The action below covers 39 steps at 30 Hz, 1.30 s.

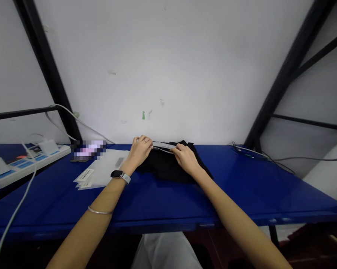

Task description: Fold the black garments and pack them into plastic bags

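Black cloth (162,166) lies bunched on the blue table in front of me. Along its far side runs a pale, translucent strip (163,146) that looks like the edge of a plastic bag. My left hand (142,149) pinches the strip's left end, with a ring on one finger and a watch on the wrist. At the other end, the fingers of my right hand (184,156) are closed on it too, the hand resting over the cloth. How far the plastic reaches round the cloth is hidden.
Several frosted plastic bags (105,170) with labels lie to the left. Beyond them are a phone (88,150) and a white power strip (25,166) with plugs and cables. Thin cables (258,154) lie at the right by the black frame (269,108). A white wall (185,74) stands behind.
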Each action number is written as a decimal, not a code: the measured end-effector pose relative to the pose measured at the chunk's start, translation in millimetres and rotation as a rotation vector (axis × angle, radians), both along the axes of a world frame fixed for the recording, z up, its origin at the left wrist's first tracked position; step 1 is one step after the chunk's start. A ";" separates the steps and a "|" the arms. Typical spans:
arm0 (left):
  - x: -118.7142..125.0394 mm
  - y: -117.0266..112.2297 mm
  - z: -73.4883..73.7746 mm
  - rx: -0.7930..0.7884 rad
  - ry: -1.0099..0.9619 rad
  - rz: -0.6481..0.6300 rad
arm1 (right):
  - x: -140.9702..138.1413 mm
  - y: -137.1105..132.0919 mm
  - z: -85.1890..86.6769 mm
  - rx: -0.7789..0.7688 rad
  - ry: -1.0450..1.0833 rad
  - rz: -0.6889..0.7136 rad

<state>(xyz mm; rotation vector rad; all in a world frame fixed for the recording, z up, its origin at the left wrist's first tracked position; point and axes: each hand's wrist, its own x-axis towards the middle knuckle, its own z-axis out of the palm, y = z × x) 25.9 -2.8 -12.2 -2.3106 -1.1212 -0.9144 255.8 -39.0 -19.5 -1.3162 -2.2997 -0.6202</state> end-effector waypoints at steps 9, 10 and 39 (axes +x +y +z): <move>13.5 -13.6 6.7 -0.021 -0.089 -0.159 | -1.4 -2.8 -2.4 0.007 0.102 -0.088; 17.1 -15.6 6.4 -0.018 -0.084 -0.186 | -4.6 -3.5 -3.5 -0.005 0.090 -0.084; -21.6 -14.3 23.2 -0.264 -0.183 -0.260 | 44.4 18.8 10.9 -0.455 1.235 0.506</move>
